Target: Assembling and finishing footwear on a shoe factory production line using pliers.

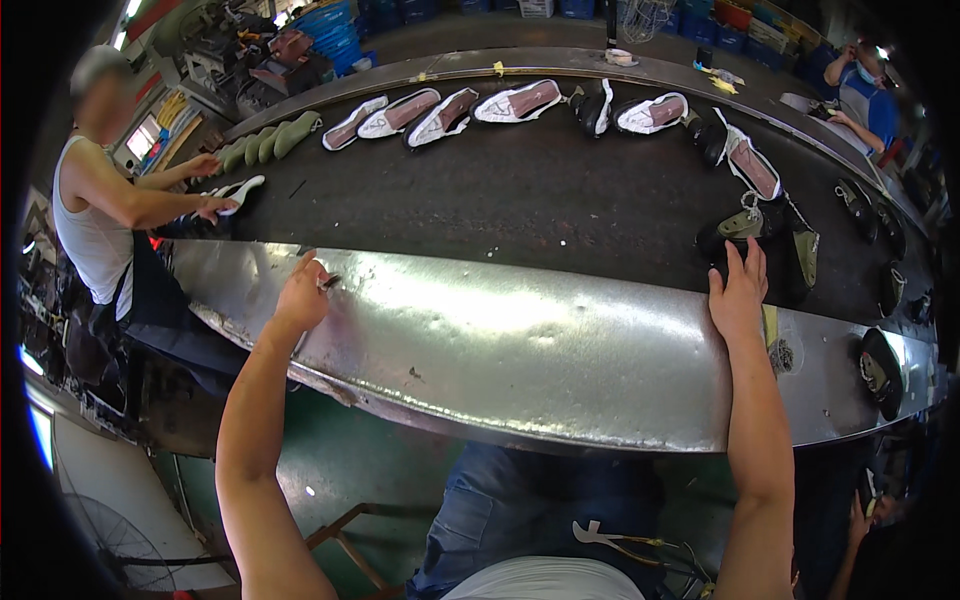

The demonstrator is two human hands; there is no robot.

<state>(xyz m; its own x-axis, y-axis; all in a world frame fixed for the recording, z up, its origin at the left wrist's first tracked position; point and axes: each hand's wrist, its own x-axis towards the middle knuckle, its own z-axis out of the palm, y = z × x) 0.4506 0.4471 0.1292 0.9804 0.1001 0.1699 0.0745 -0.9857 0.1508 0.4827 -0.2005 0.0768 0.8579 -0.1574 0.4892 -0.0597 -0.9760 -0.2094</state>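
Note:
My left hand (304, 292) is closed above the near metal ledge (520, 340). A small dark thing pokes out at its fingers; what it is I cannot make out. Over on the right, my right hand (738, 292) has its fingers stretched out and holds nothing. Its fingertips reach the near side of an olive and black shoe (742, 226) on the dark belt (430, 205); whether they touch it I cannot tell. Beside that shoe, another olive shoe (806, 255) stands on end. Behind them lies a white-edged shoe (752, 168) with a pinkish-brown middle.
Several white-edged shoes (518, 102) line the belt's far side. A co-worker (105, 190) at left handles a white sole (243, 194) near olive shoe pieces (270, 143). Another person (862, 100) sits far right. A black shoe (880, 374) rests on the right ledge; a yellow-handled metal tool (600, 535) lies at my lap.

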